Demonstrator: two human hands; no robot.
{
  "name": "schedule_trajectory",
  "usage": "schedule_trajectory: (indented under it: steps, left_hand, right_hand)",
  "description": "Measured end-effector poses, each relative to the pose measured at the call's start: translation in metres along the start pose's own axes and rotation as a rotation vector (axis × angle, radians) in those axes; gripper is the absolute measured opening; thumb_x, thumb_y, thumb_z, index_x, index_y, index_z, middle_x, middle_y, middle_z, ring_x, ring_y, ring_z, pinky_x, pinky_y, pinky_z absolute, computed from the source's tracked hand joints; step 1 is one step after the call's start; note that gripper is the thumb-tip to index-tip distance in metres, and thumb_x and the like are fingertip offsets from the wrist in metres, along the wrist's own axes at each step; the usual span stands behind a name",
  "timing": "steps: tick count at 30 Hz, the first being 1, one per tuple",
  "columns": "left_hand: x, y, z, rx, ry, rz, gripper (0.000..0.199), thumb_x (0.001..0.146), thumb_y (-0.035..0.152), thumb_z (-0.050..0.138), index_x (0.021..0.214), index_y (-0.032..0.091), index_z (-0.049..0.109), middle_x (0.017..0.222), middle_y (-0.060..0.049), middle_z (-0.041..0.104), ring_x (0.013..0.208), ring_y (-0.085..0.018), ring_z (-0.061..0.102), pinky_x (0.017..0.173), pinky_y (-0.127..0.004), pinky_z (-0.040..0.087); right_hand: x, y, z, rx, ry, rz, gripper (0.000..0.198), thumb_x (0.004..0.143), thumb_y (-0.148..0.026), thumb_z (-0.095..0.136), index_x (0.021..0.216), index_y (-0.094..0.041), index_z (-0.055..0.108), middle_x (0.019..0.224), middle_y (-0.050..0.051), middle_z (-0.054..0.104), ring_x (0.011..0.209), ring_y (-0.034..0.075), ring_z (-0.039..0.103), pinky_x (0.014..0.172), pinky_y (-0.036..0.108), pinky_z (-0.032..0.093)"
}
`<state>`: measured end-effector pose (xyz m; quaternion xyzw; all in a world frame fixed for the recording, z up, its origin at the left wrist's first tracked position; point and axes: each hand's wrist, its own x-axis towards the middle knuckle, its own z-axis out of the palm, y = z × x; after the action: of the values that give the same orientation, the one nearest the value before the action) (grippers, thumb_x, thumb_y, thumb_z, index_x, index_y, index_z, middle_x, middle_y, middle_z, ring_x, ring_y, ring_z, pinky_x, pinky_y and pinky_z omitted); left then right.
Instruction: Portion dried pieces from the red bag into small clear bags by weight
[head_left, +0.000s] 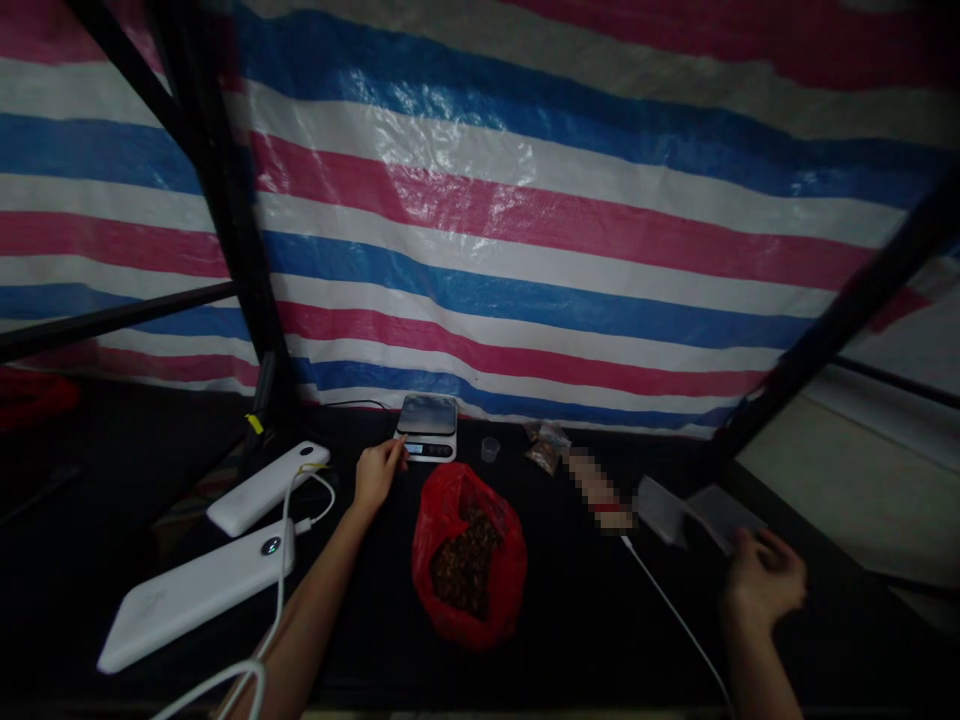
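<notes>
My left hand [377, 477] is at the front left corner of a small white digital scale [427, 450], its fingers closed on that corner beside the lit display. Only the dark top plate shows on the scale, with no load on it. In front of it a red plastic bag [511, 545] stands open, full of small brown pieces [465, 568] that I cannot identify. At the right, my right hand [765, 580] is curled and a little blurred, against the near edge of a clear plastic piece [721, 515]. Whatever its fingers hold is hidden. Another clear plastic piece [661, 510] lies just left.
A small clear cup [490, 449] and small filled packets [545, 448] lie behind the red bag. Two white power banks [199, 590] with a looping white cable [282, 570] are at left. A pixelated item [598, 490] trails another cable [679, 620]. Dark frame bars [225, 200] and striped sheeting [525, 220] enclose the table.
</notes>
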<state>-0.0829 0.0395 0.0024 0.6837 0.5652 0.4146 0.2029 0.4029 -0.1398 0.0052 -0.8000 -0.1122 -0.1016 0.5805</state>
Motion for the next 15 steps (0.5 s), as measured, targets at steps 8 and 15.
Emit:
schedule_trajectory:
  steps: [8,15]
  left_hand:
    - [-0.007,0.017,0.007,-0.207,-0.065,0.098,0.041,0.081,0.046,0.042,0.061,0.016,0.062,0.052,0.000,0.060,0.052,-0.012,0.055,0.056,-0.020,0.038]
    - [-0.013,0.021,0.031,-0.403,-0.184,0.111,0.031,0.074,0.042,0.055,0.080,0.014,0.066,0.069,-0.002,0.065,0.062,-0.013,0.056,0.058,-0.020,0.040]
  right_hand:
    - [-0.108,-0.085,0.060,0.454,-0.325,-0.198,0.035,0.069,-0.038,0.054,0.097,-0.017,0.058,0.096,0.010,0.061,0.088,0.027,0.058,0.074,0.040,0.047]
    - [-0.259,-0.143,0.126,0.567,-1.193,-0.423,0.036,0.075,-0.042,0.050,0.097,-0.016,0.060,0.091,0.010,0.066,0.075,0.021,0.062,0.064,0.030,0.048]
